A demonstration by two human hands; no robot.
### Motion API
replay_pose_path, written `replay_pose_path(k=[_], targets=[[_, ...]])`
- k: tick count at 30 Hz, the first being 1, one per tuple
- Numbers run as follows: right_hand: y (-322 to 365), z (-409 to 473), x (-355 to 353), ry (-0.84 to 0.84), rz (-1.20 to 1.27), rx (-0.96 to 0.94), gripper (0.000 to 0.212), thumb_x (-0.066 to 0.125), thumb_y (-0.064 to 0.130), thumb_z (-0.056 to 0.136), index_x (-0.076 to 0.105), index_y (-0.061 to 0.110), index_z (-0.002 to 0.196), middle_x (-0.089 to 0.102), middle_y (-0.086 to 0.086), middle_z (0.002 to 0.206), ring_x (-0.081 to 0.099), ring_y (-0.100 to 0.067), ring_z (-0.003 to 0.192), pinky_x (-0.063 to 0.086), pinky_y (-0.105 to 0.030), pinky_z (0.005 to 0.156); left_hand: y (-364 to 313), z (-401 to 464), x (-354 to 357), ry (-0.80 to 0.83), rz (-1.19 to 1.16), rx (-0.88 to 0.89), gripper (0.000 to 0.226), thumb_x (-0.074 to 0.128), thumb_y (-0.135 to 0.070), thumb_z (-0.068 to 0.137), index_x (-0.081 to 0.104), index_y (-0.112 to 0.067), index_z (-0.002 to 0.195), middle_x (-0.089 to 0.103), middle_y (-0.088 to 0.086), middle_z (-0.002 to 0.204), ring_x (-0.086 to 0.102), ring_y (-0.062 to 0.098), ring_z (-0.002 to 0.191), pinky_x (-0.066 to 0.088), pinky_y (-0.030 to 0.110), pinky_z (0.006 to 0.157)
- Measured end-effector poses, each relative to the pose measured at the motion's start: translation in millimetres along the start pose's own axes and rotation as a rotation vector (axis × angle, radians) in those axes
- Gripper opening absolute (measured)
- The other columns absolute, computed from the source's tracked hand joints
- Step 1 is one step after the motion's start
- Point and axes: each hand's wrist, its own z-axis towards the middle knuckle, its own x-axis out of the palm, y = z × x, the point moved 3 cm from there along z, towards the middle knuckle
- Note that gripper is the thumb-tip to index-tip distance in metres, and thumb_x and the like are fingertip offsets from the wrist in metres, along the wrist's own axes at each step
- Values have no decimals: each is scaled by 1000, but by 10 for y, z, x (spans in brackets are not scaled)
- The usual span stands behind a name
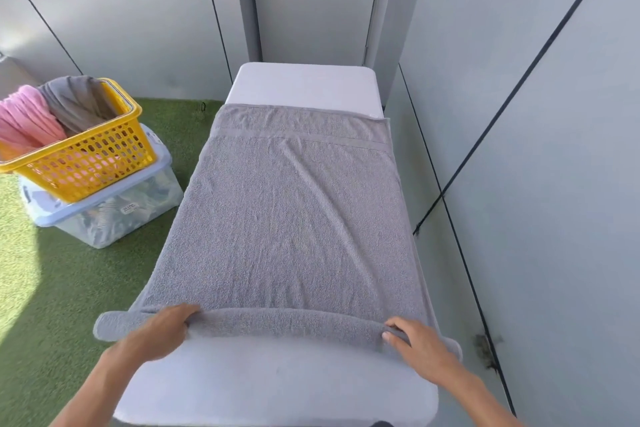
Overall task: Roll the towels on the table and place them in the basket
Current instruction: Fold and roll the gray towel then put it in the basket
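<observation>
We observed a grey towel [287,215] spread flat along a white tabletop [304,83], its far hem lying short of the tabletop's far end and its near edge turned up into a low roll across the full width. Our left hand [162,329] gripped the roll near its left end, fingers curled over the top of it. Our right hand [414,340] gripped the roll near its right end, fingers likewise curled onto the cloth. The roll's left end overhung the tabletop's side. The bare near part of the tabletop lay between the roll and ourselves. To the left, on green artificial grass [52,281], stood a yellow basket [90,163] set on top of a clear lidded storage box [114,211]. The basket held a pink towel [27,118] and a dark grey cloth [72,100]. Grey wall panels [554,114] enclosed the area.
</observation>
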Motion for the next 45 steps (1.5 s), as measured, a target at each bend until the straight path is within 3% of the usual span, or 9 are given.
replay_pose_path(k=[3, 8, 11, 14, 19, 24, 31, 38, 45], targets=[[-45, 36, 27, -95, -37, 21, 19, 51, 49, 93, 55, 41, 109, 61, 23, 105, 54, 2, 102, 42, -30, 94, 26, 2, -75, 0, -119, -63, 39, 44, 5, 88, 57, -17, 117, 64, 5, 117, 59, 23, 107, 45, 34, 91], [13, -250, 203, -480, -329, -54, 35, 48, 55, 88, 62, 36, 114, 57, 16, 114, 49, -12, 108, 32, -33, 96, -177, -438, 6, -550, 104, 58, 38, 70, 3, 76, 65, -16, 109, 60, 3, 107, 58, 28, 93, 49, 40, 68], [21, -361, 371, -508, -455, -122, 51, 42, 56, 87, 66, 22, 118, 61, 4, 116, 50, -19, 110, 34, -40, 98, -180, -565, 234, -633, 73, 163, 26, 61, -19, 87, 66, -10, 111, 59, 3, 111, 59, 28, 94, 56, 41, 61], [42, -282, 408, -475, -490, -96, 47, 43, 42, 85, 68, 16, 115, 61, 5, 114, 50, -18, 109, 36, -39, 96, -62, -441, 347, -522, 49, 249, 48, 60, -41, 85, 60, -10, 123, 56, 1, 122, 55, 22, 109, 55, 40, 82], [44, -140, 285, -323, -408, -10, 37, 44, 39, 86, 69, 22, 107, 65, 13, 104, 48, -9, 103, 33, -30, 90, -10, -278, 115, -369, 71, 224, 43, 74, 2, 76, 65, -11, 116, 61, -2, 108, 56, 21, 103, 55, 41, 80], [-57, -67, 25, 72, 18, 143, 21, 57, 35, 94, 57, 38, 115, 60, 16, 114, 56, -9, 112, 41, -29, 95, 47, -71, -174, -10, -125, 115, 32, 62, -8, 88, 61, -26, 115, 66, -3, 108, 60, 15, 101, 42, 25, 85], [165, -272, 193, -487, -321, 54, 30, 55, 44, 88, 67, 28, 111, 60, 14, 114, 50, -12, 110, 32, -30, 96, 68, -399, -43, -616, 98, 296, 26, 52, -28, 86, 69, -13, 100, 61, -2, 97, 56, 22, 89, 54, 40, 66], [217, -89, 272, -310, -457, 119, 56, 88, 26, 62, 64, 23, 113, 66, 6, 104, 62, -22, 101, 39, -39, 87, 110, -242, 147, -451, 95, 224, 58, 82, -4, 67, 61, -9, 120, 63, 2, 111, 59, 27, 103, 54, 41, 83], [167, 96, -77, 46, -189, 218, 35, 63, 36, 88, 58, 35, 123, 59, 12, 119, 54, -12, 117, 41, -40, 100, 283, 27, -231, -36, -154, 77, 48, 60, -9, 92, 49, -21, 138, 61, 1, 127, 54, 21, 121, 41, 30, 98]])
